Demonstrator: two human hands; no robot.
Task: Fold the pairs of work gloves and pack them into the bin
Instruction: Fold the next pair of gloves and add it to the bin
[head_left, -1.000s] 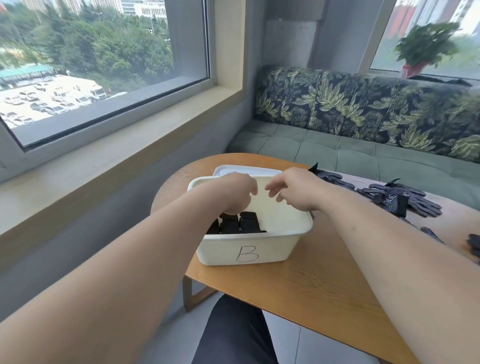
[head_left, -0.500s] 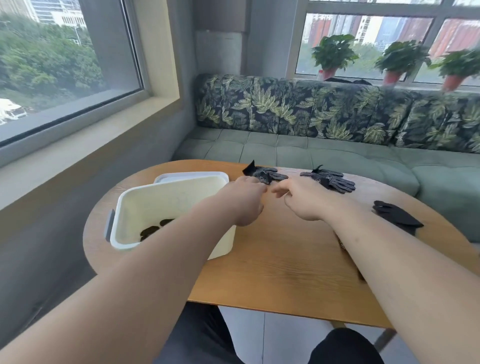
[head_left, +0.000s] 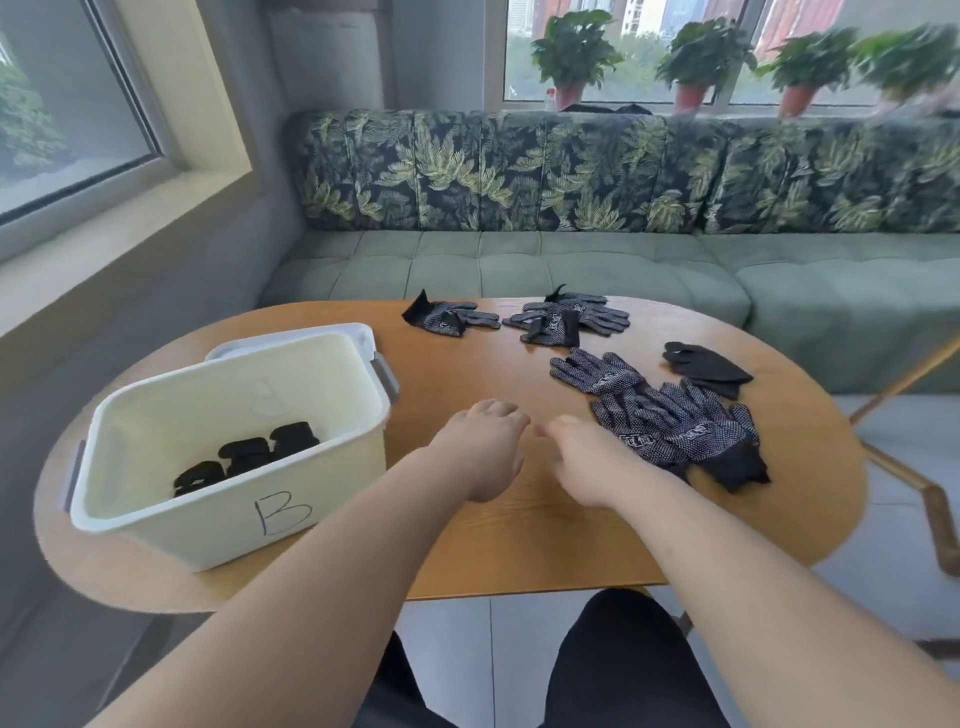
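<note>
A cream bin (head_left: 291, 499) marked "B" stands at the table's left and holds three folded black glove bundles (head_left: 244, 454). Loose dotted black work gloves lie on the right half: a pile (head_left: 670, 421) nearest me, a pair (head_left: 569, 319) and a single glove (head_left: 449, 318) at the far edge, and a plain black pair (head_left: 706, 366) on the right. My left hand (head_left: 485, 447) and my right hand (head_left: 584, 457) hover side by side over bare wood, fingers loosely curled, holding nothing. My right hand is just left of the glove pile.
The oval wooden table (head_left: 519, 545) ends close to my knees. A white lid (head_left: 358, 332) lies behind the bin. A green sofa (head_left: 571, 265) runs along the far side, with potted plants (head_left: 574, 57) on the sill above it.
Both hands have come out of the bin and moved right over the table. The view has swung right, so more gloves show.
</note>
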